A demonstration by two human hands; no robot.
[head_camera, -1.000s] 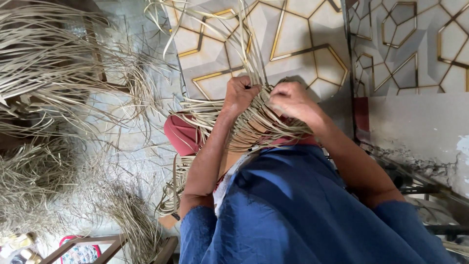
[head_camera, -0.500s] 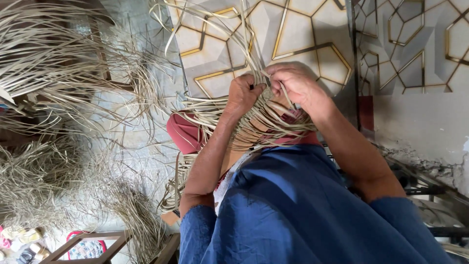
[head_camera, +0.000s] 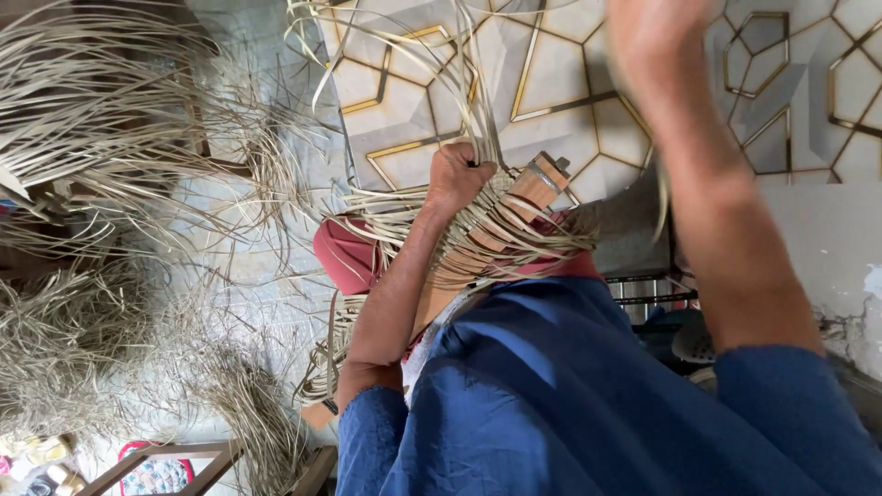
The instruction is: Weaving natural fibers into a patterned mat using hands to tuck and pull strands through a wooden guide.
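Left hand (head_camera: pixel 457 174): grip clamped on pale cane strips (head_camera: pixel 478 230).
Cane strips: woven over a wooden frame (head_camera: pixel 537 188) on the lap.
Right hand (head_camera: pixel 657 37): raised, blurred; cannot tell its grip.
Loose cane (head_camera: pixel 101 129): heaped on floor.

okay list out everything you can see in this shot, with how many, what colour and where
woven strip work: one, pale straw, centre, on the lap
wooden form: one, light brown, inside the weave
red cloth: one, under the weave
loose strips: many, pale tan, heaped at left
tiled floor: one, white with gold lines, top
wooden frame: one, brown, bottom left
blue garment: one, bottom centre
left hand: closed on the strips
right hand: raised, blurred, top right
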